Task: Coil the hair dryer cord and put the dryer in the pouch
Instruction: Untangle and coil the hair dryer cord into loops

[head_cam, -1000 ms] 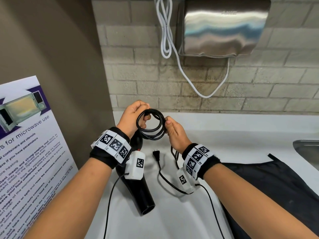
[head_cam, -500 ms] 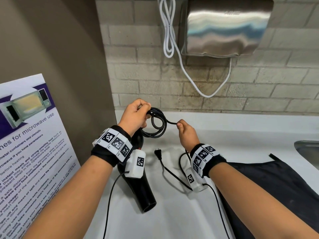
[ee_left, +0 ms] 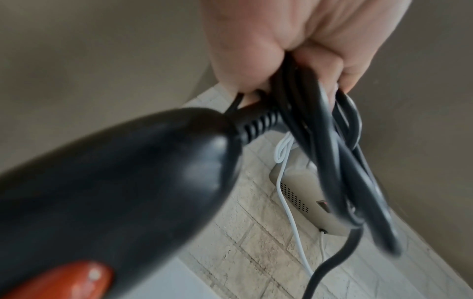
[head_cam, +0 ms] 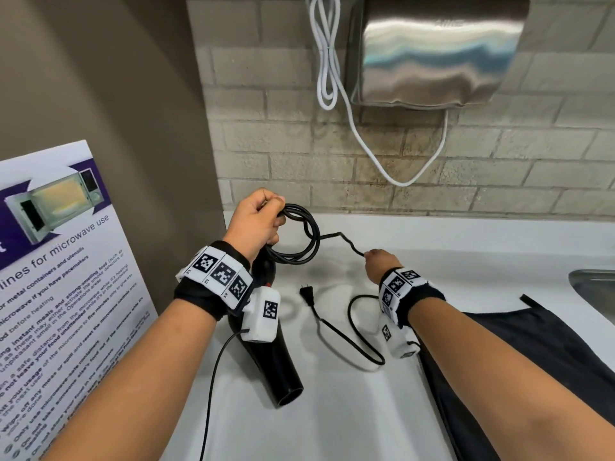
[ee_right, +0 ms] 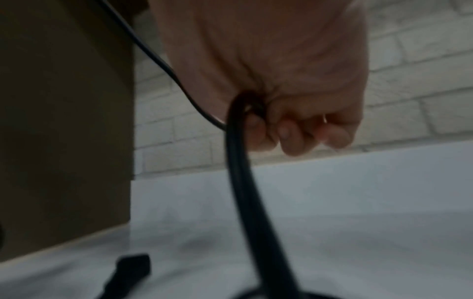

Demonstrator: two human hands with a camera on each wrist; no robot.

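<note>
The black hair dryer (head_cam: 271, 367) lies on the white counter, nozzle toward me; its rear end with an orange switch (ee_left: 64, 283) fills the left wrist view. My left hand (head_cam: 256, 221) grips a coil of the black cord (head_cam: 299, 237) above the dryer's handle end (ee_left: 332, 151). A stretch of cord runs right to my right hand (head_cam: 379, 261), which holds it in curled fingers (ee_right: 286, 129). The rest of the cord (head_cam: 359, 337) loops on the counter and ends in the plug (head_cam: 307, 294). The black pouch (head_cam: 532, 371) lies flat at right.
A steel hand dryer (head_cam: 432, 51) with a white cable (head_cam: 332, 78) hangs on the brick wall. A microwave-use poster (head_cam: 56, 277) stands at left against a brown wall. A metal sink edge (head_cam: 595, 287) shows at far right.
My right hand has left the coil and slid right and down along the cord, drawing a length out between the hands. The left hand keeps holding the coil.
</note>
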